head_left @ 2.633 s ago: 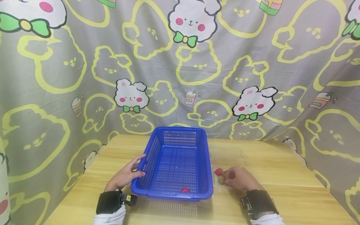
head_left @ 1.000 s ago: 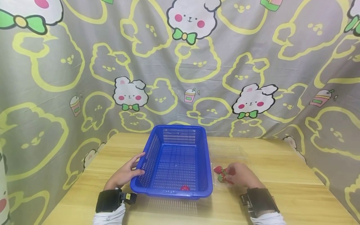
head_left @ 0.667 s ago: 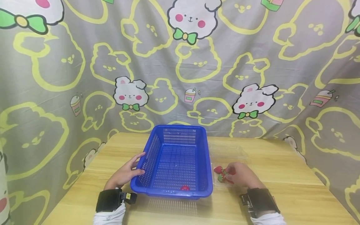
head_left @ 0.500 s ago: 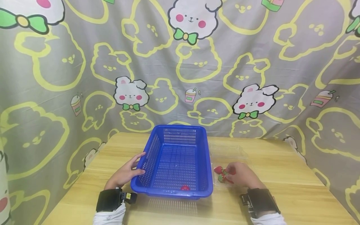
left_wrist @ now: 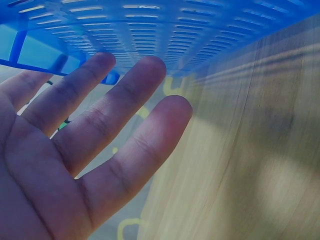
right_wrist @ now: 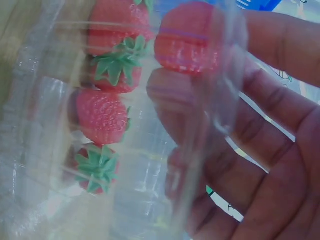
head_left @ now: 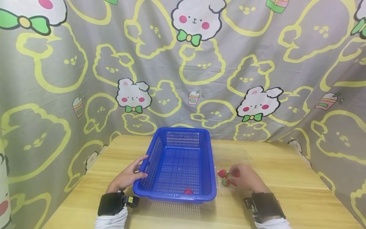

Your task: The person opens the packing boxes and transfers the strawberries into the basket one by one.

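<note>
My left hand [head_left: 128,174] holds the left side of a blue perforated plastic basket [head_left: 213,171], its thumb over the rim. In the left wrist view, the other fingers [left_wrist: 125,165] extend straight along the outside of the basket wall. One red strawberry [head_left: 188,191] lies inside at the near end. Right of the basket, my right hand [head_left: 246,178] reaches into a clear plastic box [head_left: 219,187] holding several strawberries [right_wrist: 102,117] with green leaves. In the right wrist view its fingertips hold another strawberry [right_wrist: 185,40], seen through the clear wall.
Behind the strawberries lies the clear box's raised lid part [head_left: 231,154], close to the basket's right side. Everything stands on a light wooden table [head_left: 300,190]. A grey patterned cloth [head_left: 200,79] hangs behind and at both sides.
Since the earliest frame, my right fingers have shifted slightly among the strawberries, and red now shows at the hand's far side. The left hand and basket have stayed in place.
</note>
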`<state>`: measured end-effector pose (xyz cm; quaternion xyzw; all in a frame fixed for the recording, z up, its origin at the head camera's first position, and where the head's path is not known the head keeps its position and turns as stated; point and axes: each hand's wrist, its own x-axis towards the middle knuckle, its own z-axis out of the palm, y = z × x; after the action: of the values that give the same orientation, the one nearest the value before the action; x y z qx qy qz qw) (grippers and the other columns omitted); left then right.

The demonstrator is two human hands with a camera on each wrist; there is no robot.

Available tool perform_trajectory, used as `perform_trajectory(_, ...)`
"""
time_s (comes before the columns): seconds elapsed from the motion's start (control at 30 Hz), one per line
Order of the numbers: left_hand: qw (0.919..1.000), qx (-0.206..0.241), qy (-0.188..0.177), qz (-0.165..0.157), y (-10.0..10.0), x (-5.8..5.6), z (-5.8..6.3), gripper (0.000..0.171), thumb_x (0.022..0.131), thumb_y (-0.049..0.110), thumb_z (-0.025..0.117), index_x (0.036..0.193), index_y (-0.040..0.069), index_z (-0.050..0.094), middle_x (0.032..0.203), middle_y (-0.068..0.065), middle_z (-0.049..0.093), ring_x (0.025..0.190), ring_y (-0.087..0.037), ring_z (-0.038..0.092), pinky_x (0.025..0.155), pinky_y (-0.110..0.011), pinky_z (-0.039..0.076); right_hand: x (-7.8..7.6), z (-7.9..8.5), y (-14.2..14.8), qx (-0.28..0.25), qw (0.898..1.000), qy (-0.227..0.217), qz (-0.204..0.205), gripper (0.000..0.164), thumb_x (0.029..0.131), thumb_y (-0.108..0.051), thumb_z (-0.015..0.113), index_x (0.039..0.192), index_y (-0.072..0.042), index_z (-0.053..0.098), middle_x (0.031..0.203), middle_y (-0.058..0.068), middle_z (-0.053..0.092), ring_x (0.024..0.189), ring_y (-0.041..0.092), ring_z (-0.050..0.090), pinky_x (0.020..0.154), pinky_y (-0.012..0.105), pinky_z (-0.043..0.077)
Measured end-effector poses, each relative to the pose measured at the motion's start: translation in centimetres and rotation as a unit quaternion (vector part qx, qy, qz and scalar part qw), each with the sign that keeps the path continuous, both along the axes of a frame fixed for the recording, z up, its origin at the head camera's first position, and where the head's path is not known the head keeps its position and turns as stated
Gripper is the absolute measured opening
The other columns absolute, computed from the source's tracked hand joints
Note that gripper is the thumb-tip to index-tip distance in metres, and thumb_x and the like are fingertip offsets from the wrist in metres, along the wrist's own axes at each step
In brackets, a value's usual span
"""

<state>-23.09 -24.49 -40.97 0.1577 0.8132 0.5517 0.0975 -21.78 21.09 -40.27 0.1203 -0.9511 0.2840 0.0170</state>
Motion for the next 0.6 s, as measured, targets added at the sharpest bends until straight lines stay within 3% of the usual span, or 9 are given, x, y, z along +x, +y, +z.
perform_trajectory(0.23, 1.0, 0.004, -0.002, -0.004, 0.0, 0.1, 0.0, 0.074, 0.092, 0.009, 0.062, 0.153, 0.005, 0.02, 0.137, -0.041, 0.037, 0.116, -0.052, 0.051, 0.082, -0.054, 0.054, 0.19, 0.28, -0.13, -0.021, 1.0, 0.004, 0.005, 0.014, 0.075, -0.007, 0.076, 0.082, -0.012, 0.065, 0.08, -0.003, 0.063, 0.076, 0.017, 0.06, 0.069, 0.04, 0.051)
perform_trajectory(0.47, 1.0, -0.007, 0.003, 0.005, 0.13, 0.05, 0.01, 0.074, 0.092, 0.012, 0.063, 0.153, 0.007, 0.021, 0.138, -0.04, 0.037, 0.118, -0.053, 0.049, 0.081, -0.055, 0.054, 0.24, 0.49, -0.24, -0.011, 1.0, 0.0, -0.013, 0.013, 0.077, -0.009, 0.075, 0.082, -0.013, 0.065, 0.08, -0.002, 0.062, 0.076, 0.016, 0.059, 0.068, 0.038, 0.05)
perform_trajectory(0.6, 0.9999, -0.008, 0.0, 0.009, 0.09, 0.09, -0.04, 0.074, 0.091, 0.011, 0.063, 0.153, 0.007, 0.022, 0.137, -0.04, 0.038, 0.116, -0.052, 0.05, 0.081, -0.054, 0.054, 0.29, 0.66, -0.29, -0.005, 1.0, 0.017, -0.002, 0.012, 0.077, -0.009, 0.076, 0.085, -0.01, 0.067, 0.082, -0.001, 0.064, 0.078, 0.019, 0.06, 0.069, 0.04, 0.051)
